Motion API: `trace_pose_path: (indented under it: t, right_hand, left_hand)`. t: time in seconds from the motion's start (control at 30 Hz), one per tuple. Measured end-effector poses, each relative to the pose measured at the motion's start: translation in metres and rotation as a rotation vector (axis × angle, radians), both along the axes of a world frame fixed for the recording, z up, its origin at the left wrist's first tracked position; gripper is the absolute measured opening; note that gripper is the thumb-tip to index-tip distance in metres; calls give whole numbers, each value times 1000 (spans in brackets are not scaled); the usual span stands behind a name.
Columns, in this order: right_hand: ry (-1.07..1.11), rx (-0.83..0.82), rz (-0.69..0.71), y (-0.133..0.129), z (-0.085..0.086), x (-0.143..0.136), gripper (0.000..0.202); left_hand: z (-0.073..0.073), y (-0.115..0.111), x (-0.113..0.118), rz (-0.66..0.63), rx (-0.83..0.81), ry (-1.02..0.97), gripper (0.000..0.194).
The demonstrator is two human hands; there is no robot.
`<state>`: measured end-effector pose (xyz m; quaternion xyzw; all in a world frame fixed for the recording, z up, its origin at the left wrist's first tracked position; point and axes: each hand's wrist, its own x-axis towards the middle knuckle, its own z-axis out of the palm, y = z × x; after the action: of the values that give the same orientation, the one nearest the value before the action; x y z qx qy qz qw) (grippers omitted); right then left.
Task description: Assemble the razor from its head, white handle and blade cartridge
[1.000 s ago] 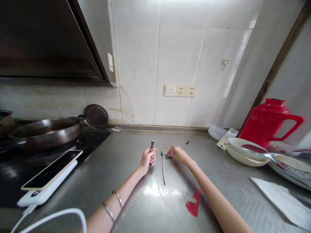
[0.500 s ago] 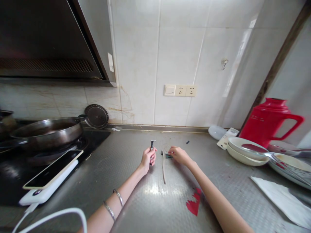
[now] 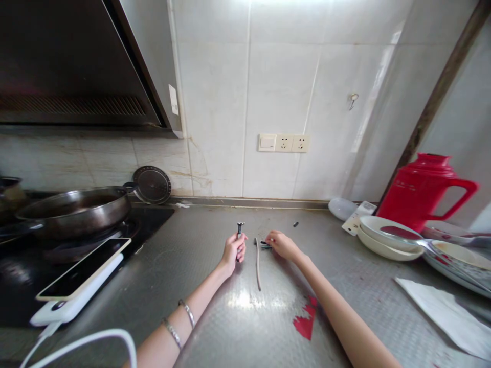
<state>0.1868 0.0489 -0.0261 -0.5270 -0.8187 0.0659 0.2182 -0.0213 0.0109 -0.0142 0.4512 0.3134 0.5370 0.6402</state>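
My left hand (image 3: 233, 249) is closed round the dark handle of a small tool (image 3: 240, 228). Its narrow silvery head forms a T and points away from me, much like a razor. Just to the right, my right hand (image 3: 282, 244) is low over the counter with fingertips pinched on a small dark stick-like piece (image 3: 264, 242). Another thin dark piece (image 3: 265, 248) lies right beside it; my fingers partly hide both. Between my hands a thin beige cord (image 3: 258, 268) lies lengthwise, its far end near the dark pieces.
On the metal counter (image 3: 207, 306) are a torn red scrap (image 3: 306, 319) and a tiny black piece (image 3: 295, 224). Stacked bowls (image 3: 387, 248), a red thermos (image 3: 422, 191) and a white tissue (image 3: 441, 312) stand or lie right. Left are a pan (image 3: 76, 209) and a phone (image 3: 86, 268).
One dark piece at my right fingertips has shifted slightly and now sits apart from the other. My left hand keeps its hold on the tool. The view has moved very slightly.
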Motion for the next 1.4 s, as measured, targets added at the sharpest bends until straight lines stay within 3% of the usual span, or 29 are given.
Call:
trace_pose_path:
  t: [0.37, 0.63, 1.07, 1.4]
  right_hand:
    - [315, -3, -29, 5, 4, -4, 26]
    - [649, -257, -60, 9, 0, -12, 19]
    - [935, -413, -10, -7, 23, -27, 20]
    - [1027, -372, 6, -14, 38, -31, 33]
  left_hand:
    - [1, 0, 0, 2, -25, -28, 29]
    - [-2, 0, 3, 103, -52, -13, 30]
    - [-6, 1, 8, 125, -19, -52, 36]
    - [-3, -7, 13, 99, 163, 197, 23]
